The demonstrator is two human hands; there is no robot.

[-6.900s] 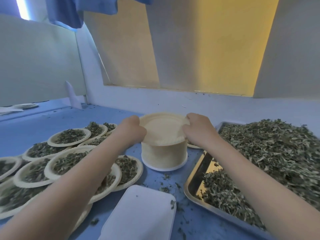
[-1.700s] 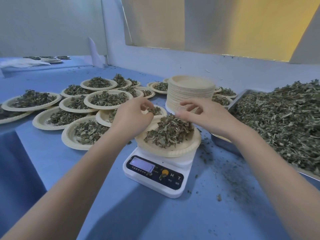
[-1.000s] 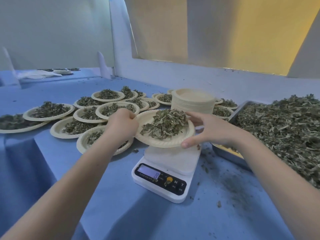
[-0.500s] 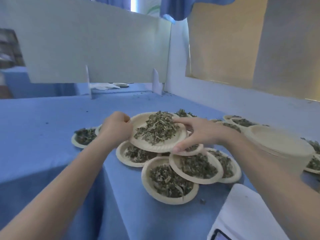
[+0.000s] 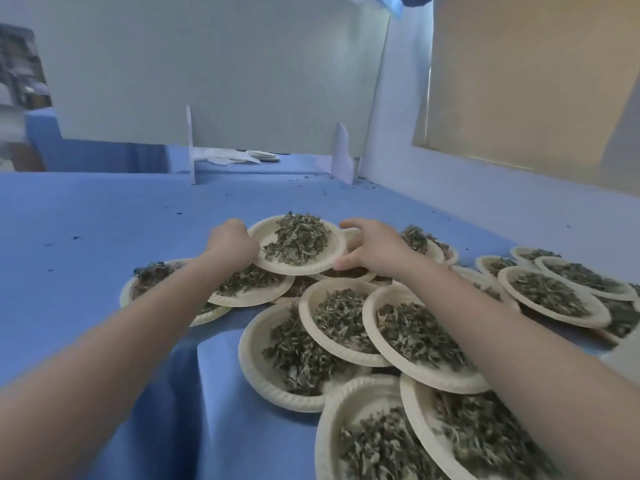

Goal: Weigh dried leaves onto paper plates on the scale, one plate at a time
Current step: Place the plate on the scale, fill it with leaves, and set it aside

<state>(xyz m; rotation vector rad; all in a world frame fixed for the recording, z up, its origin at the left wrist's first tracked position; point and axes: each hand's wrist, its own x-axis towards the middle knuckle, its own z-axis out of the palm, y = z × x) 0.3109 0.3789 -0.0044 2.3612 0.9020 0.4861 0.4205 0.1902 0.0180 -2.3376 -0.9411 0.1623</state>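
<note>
A cream paper plate heaped with dried leaves sits at the far end of a cluster of filled plates, overlapping the ones beneath. My left hand grips its left rim. My right hand holds its right rim, thumb at the near edge and fingers curved over the far edge. The scale is out of view.
Several filled plates overlap across the blue tablecloth from centre to lower right. More filled plates lie at the right. White divider panels stand behind. The blue cloth stretches bare on the left.
Both hands have carried the filled plate further out and lowered it onto the far end of the plate cluster. The view has shifted left, so the scale and plate stack are gone from sight.
</note>
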